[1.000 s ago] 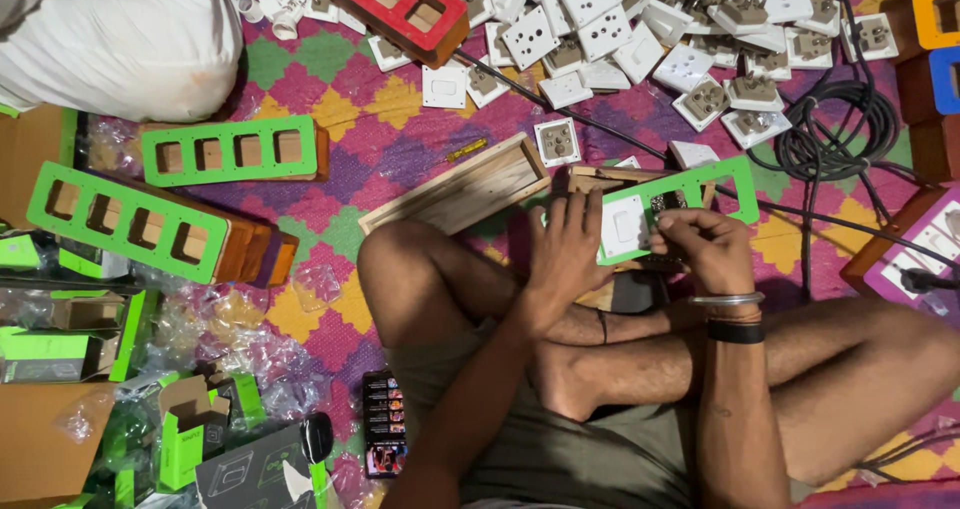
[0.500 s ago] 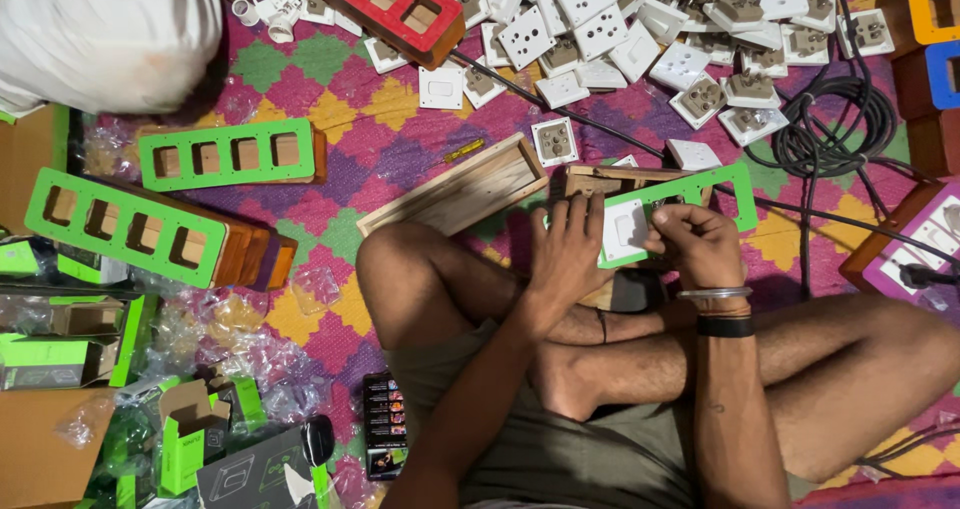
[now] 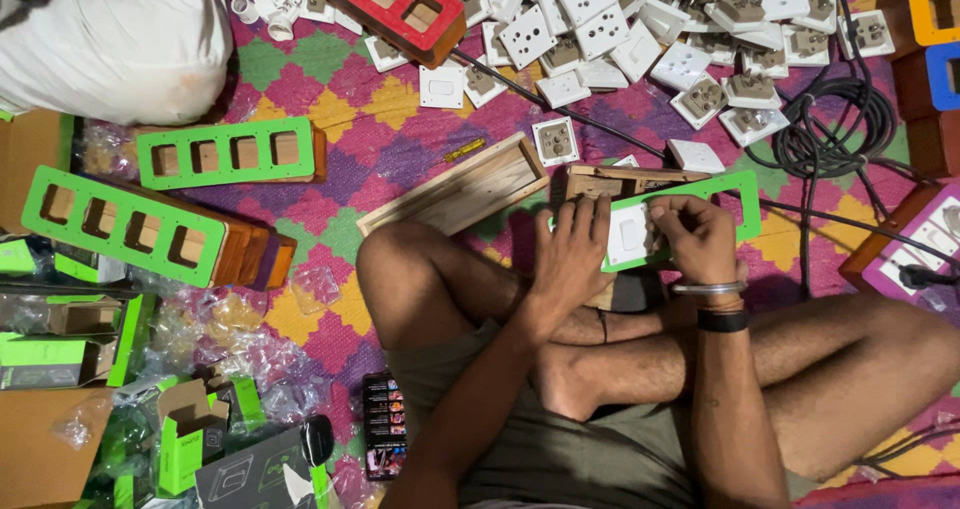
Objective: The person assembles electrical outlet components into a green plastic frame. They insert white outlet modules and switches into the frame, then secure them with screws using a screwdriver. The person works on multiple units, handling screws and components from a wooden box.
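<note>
From the head camera, looking straight down: a person sits cross-legged on a floor mat [image 3: 330, 159] with a purple, yellow and green diamond pattern, and both hands are on a green rectangular faceplate frame [image 3: 735, 204] laid over a small wooden box [image 3: 610, 182] just ahead of the knees. The left hand [image 3: 572, 254] lies flat, fingers spread and unclenched, pinning the frame's near-left end. The right hand [image 3: 698, 237] is curled over a white square switch module [image 3: 627, 234] seated in the frame, fingertips bent on its right edge; whether they pinch it or only press is hard to tell. The frame's long axis runs left to right, tilting slightly up toward the right, and the module sits between the two hands, touching both, the right hand being the one on top of it. The box's lower half is hidden under the hands. Beyond lie a heap of loose white switches and sockets [image 3: 620, 19], a long empty wooden box [image 3: 455, 184], a coiled black cable [image 3: 835, 129] and more green frames on wooden boxes [image 3: 120, 224].
</note>
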